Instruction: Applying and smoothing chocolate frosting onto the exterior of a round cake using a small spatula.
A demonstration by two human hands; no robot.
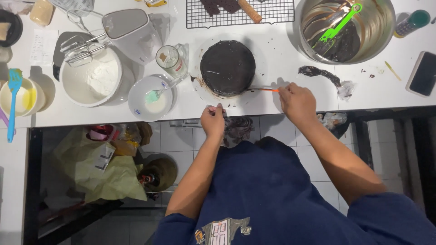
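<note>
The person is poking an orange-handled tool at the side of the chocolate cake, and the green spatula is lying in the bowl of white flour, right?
Not quite. The green spatula lies in the big metal bowl smeared with chocolate, not in the flour bowl. The head view shows it. The rest holds: the right hand holds an orange-handled tool against the side of the chocolate cake.

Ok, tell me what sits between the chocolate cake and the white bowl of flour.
In the head view, between the chocolate cake and the bowl of flour sit a glass measuring cup and a small white bowl holding a mint spatula.

hand mixer | flour bowl | steel bowl | cooling rack | phone
</note>
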